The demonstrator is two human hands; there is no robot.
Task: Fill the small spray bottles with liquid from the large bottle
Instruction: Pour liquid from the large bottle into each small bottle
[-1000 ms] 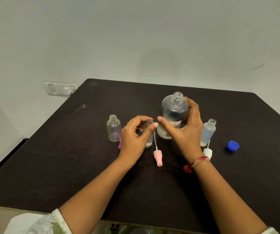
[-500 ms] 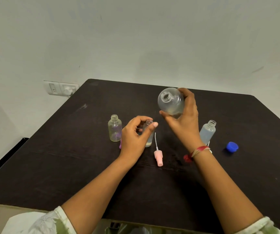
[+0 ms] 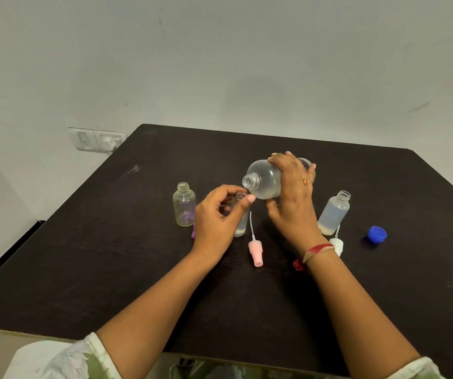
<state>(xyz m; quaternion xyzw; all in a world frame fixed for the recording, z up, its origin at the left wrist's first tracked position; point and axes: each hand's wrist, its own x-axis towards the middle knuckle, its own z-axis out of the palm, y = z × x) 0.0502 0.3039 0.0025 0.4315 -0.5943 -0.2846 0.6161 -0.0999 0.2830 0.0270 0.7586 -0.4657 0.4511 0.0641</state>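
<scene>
My right hand (image 3: 292, 203) grips the large clear bottle (image 3: 264, 179), lifted off the table and tipped on its side, its open mouth pointing left just above a small bottle (image 3: 241, 222). My left hand (image 3: 219, 217) holds that small bottle upright on the dark table (image 3: 110, 255), with a little liquid at its bottom. A second small bottle (image 3: 184, 208) stands open to the left. A third small bottle (image 3: 333, 213), partly filled, stands open to the right.
A pink spray cap (image 3: 255, 248) with its tube lies in front of the held bottle. A white spray cap (image 3: 336, 245) lies by my right wrist, a purple one (image 3: 193, 233) peeks out behind my left hand. A blue cap (image 3: 376, 234) lies at the right.
My right hand lifted the large bottle off the table and tipped it over, bringing its mouth down to the small bottle's opening. My left hand stayed on the small bottle.
</scene>
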